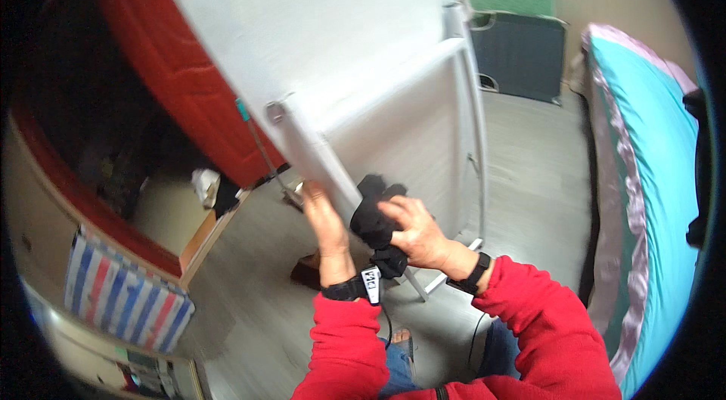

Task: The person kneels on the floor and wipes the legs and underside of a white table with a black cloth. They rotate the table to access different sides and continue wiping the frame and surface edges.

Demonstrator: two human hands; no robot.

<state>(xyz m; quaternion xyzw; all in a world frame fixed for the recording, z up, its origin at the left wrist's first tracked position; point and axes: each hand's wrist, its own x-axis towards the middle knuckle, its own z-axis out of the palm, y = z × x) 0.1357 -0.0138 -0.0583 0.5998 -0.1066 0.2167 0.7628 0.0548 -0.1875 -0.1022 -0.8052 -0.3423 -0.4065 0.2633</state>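
Observation:
In my right hand (420, 234) is a bunched black cloth (373, 220), gripped between thumb and fingers; its exact kind does not show. My left hand (325, 222) is upright beside a white rail (325, 154), fingers stretched upward and somewhat blurred. Whether its palm touches the rail I cannot tell. The rail belongs to a tall white folding frame (393, 86) with pale panels, standing tilted in view in front of me. A black band with a white tag (370, 284) is around my left wrist, and a dark watch-like band (476, 273) around my right.
A bed with turquoise bedding (650, 150) runs along the right. Green and dark grey folded panels (518, 52) lean at the back wall. To the left are a red door (174, 67), a striped bag (125, 290) and a dark doorway. A brown object (306, 271) lies on the grey floor.

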